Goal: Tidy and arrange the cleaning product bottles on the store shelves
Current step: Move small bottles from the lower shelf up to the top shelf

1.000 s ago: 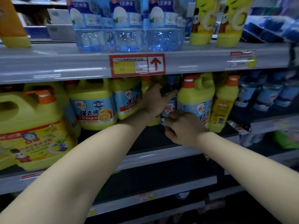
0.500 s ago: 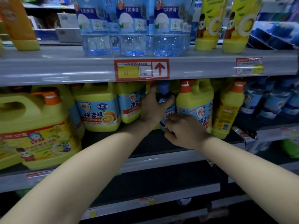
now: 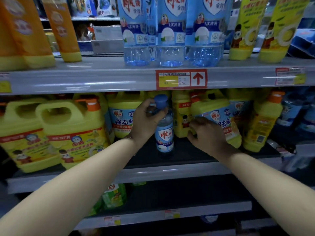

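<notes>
A small clear bottle (image 3: 164, 133) with a blue cap and blue label stands upright on the dark middle shelf (image 3: 187, 155). My left hand (image 3: 144, 121) grips its neck and shoulder just below the cap. My right hand (image 3: 206, 135) sits to the bottle's right with fingers curled, touching the front of a yellow jug (image 3: 219, 116) with an orange cap; I cannot tell if it grips anything. More yellow jugs (image 3: 122, 116) stand behind and beside the small bottle.
Large yellow handled jugs (image 3: 71, 132) fill the shelf's left side. A slim yellow bottle (image 3: 262, 126) stands at the right. The upper shelf (image 3: 102, 79) carries tall clear blue bottles (image 3: 170, 31), orange bottles (image 3: 61, 28) and yellow ones (image 3: 279, 29). A green pack (image 3: 114, 196) lies below.
My left hand has drawn the small blue-capped bottle forward, out from among the yellow jugs toward the shelf's front. My right hand let go of it and shifted right onto the jug. The camera moved closer.
</notes>
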